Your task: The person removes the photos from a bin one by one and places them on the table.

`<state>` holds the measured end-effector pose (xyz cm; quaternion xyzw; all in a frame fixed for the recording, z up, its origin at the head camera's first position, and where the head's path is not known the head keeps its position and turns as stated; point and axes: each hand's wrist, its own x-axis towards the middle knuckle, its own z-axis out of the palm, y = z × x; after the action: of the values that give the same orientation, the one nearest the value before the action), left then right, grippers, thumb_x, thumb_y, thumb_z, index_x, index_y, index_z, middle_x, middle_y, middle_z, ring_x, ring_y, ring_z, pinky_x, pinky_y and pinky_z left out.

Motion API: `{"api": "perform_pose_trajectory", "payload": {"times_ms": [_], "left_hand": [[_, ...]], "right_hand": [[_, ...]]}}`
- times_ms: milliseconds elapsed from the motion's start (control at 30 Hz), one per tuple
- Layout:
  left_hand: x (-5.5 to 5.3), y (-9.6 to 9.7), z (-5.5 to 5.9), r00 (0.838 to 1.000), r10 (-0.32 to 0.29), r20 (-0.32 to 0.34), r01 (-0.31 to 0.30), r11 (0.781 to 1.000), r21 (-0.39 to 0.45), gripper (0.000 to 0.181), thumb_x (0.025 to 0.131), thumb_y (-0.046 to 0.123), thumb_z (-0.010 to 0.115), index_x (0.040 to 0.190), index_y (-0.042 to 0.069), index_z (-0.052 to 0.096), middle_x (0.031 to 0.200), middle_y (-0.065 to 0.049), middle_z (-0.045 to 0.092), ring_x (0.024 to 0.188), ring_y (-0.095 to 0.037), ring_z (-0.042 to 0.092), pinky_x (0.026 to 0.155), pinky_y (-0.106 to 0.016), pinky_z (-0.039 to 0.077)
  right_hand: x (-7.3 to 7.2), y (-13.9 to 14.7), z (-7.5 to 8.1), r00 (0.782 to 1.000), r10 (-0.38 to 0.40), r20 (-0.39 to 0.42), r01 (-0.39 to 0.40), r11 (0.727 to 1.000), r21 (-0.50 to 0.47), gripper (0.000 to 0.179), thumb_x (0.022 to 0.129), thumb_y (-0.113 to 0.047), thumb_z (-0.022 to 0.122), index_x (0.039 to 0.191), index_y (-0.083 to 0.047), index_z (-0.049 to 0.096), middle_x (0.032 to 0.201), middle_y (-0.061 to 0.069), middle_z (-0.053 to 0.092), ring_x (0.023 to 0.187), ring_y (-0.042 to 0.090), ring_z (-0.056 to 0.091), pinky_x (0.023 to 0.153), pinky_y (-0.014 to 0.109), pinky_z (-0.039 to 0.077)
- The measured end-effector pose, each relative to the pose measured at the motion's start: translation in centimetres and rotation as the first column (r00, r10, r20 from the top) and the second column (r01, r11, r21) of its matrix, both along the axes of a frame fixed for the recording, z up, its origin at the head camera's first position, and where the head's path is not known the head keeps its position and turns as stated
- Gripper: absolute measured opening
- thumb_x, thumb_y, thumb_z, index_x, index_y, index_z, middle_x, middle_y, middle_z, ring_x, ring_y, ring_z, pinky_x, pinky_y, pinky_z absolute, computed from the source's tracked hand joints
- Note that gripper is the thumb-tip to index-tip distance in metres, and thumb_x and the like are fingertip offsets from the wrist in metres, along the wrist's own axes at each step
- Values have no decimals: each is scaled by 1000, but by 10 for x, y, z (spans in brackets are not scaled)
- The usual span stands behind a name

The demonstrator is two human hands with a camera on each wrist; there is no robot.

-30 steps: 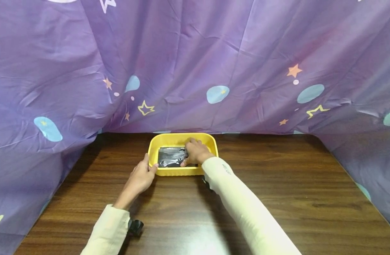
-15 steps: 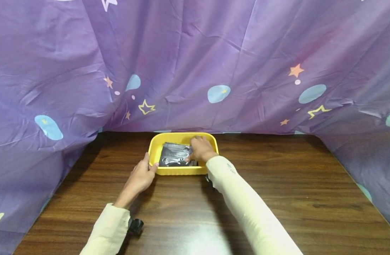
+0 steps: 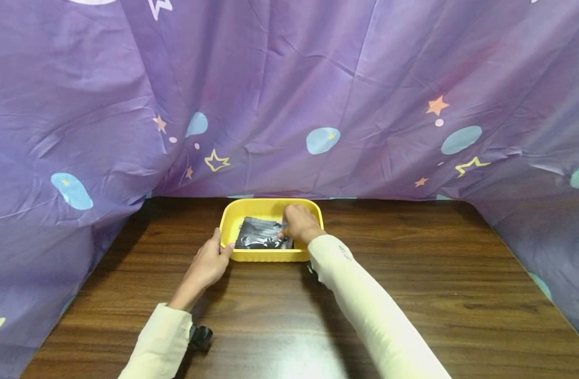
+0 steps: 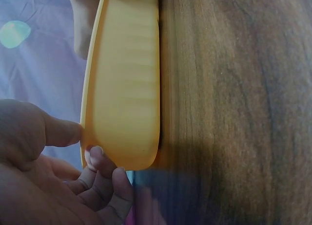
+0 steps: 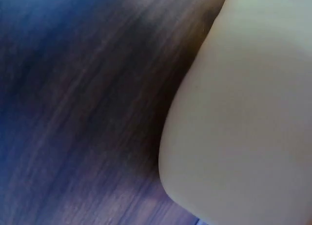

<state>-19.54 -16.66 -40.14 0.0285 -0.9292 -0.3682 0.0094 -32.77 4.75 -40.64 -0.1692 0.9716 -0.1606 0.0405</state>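
To the left of the left hand [image 3: 207,266], a purple curtain [image 3: 62,142] with stars and blue blobs hangs in folds over the table's edge. Nearer the person than that hand come a pale sleeve [image 3: 159,342] and, on its inner side, a small black device [image 3: 201,338] at the wrist. The left hand grips the left end of a yellow tub [image 3: 270,256]: the thumb lies on the rim, and the fingers curl about the outer corner. Just right of this grip, inside the tub, is a dark shiny packet [image 3: 258,232] with pale markings, lying a little askew. The tub's walls stand all round it, the near one between the packet and the person. The right hand [image 3: 301,223] reaches over the tub's right side and pinches the packet's right part, covering some of it; its far fingertips are hidden. From that hand a second pale sleeve, the right sleeve [image 3: 370,305], slants towards the person and blocks much of the right wrist view. Right of both hands spreads the brown wooden table [image 3: 436,273], with the curtain continuing behind it.
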Motion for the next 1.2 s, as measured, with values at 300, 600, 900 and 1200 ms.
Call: {"api": "perform_pose_trajectory", "payload": {"times_ms": [300, 600, 900, 1200], "left_hand": [[0, 2, 2, 1000, 0, 14, 0, 1000, 9, 71, 106, 22, 51, 155, -14, 15, 79, -9, 53, 81, -30, 55, 82, -49, 47], [1, 0, 3, 1000, 1, 29, -2, 1000, 22, 71, 106, 23, 49, 156, -13, 13, 82, -9, 55, 84, -31, 56, 84, -49, 46], [5, -1, 2, 1000, -1, 26, 0, 1000, 21, 71, 106, 23, 49, 155, -14, 14, 92, -14, 61, 92, -33, 58, 88, -51, 47], [6, -1, 5, 1000, -19, 5, 19, 1000, 21, 71, 105, 21, 50, 154, -15, 15, 85, -12, 58, 83, -30, 56, 82, -50, 48]], "right_hand": [[4, 2, 14, 999, 17, -32, -18, 999, -36, 22, 81, -18, 86, 96, -7, 73, 98, 9, 72, 94, 30, 67, 85, 45, 55], [10, 26, 56, 992, 122, 38, -105, 950, -294, 10, 83, -7, 81, 87, -3, 73, 79, 7, 72, 66, 17, 66, 67, 29, 56], [29, 80, 81, 998, -27, 64, 55, 878, -475, 12, 86, -6, 79, 92, 1, 72, 82, 11, 72, 62, 16, 65, 57, 30, 58], [50, 153, 68, 977, -129, 169, 211, 661, -720, 19, 89, 2, 74, 99, 13, 63, 74, 7, 69, 60, 16, 65, 57, 29, 59]]}}
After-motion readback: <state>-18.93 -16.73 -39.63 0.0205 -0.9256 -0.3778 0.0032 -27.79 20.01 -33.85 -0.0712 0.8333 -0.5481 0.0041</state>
